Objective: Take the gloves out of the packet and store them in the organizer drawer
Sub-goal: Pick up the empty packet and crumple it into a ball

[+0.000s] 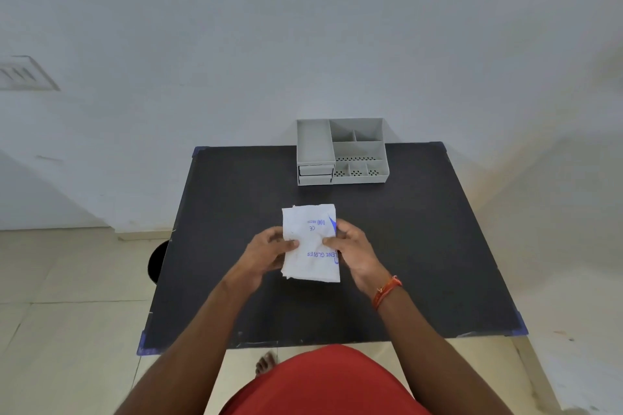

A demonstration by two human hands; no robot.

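A white plastic packet of gloves [308, 266] with blue print is held above the middle of the black table [236, 212]. My left hand [269, 251] grips its left edge, thumb on top. My right hand [350, 251] grips its right edge and wears an orange thread at the wrist. The grey organizer [340, 152] stands at the table's far edge, beyond the packet. Its two small drawers [315, 174] sit at its front left, both pushed in. No loose gloves show outside the packet.
The organizer's open top compartments hold nothing visible. A dark round object [156, 261] sits on the floor by the table's left edge. A white wall rises behind the table, and tiled floor surrounds it. My bare foot [266, 362] shows under the near edge.
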